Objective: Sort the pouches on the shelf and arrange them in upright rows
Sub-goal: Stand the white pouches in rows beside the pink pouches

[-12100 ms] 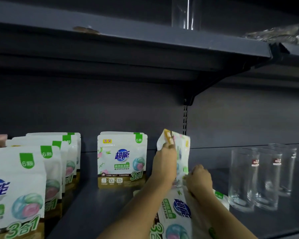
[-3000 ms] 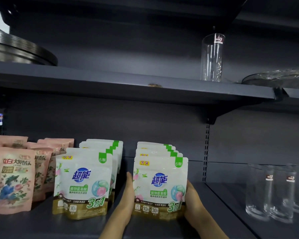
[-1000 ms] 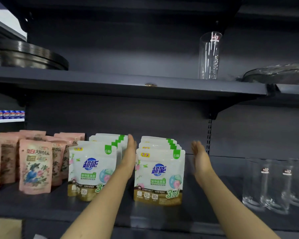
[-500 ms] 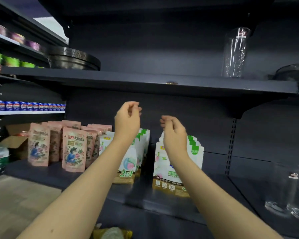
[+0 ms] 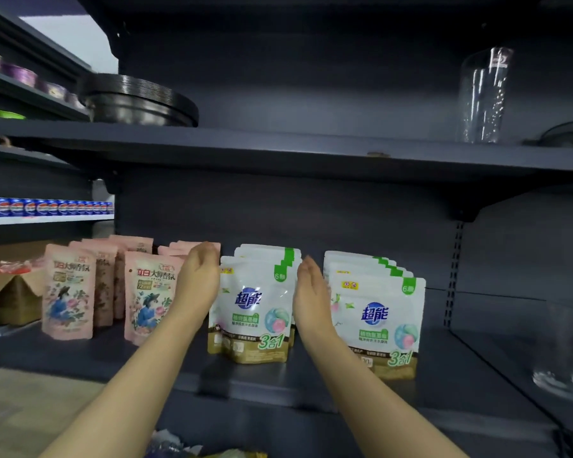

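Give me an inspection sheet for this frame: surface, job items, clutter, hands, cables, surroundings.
Surface: dark shelf, bare at the front.
Job items: two upright rows of white pouches; pink pouches upright in rows to the left.
Clutter: glasses at the shelf's right end; cardboard box at far left.
Hands: left hand and right hand open, flanking the left white row, holding nothing.
Cables: nothing seen.
Surroundings: upper shelf with black trays and a tall glass; cans beyond.

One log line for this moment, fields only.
left hand open, left of white pouch row | right hand open, right of it | nothing held | four rows upright | phase: squaring
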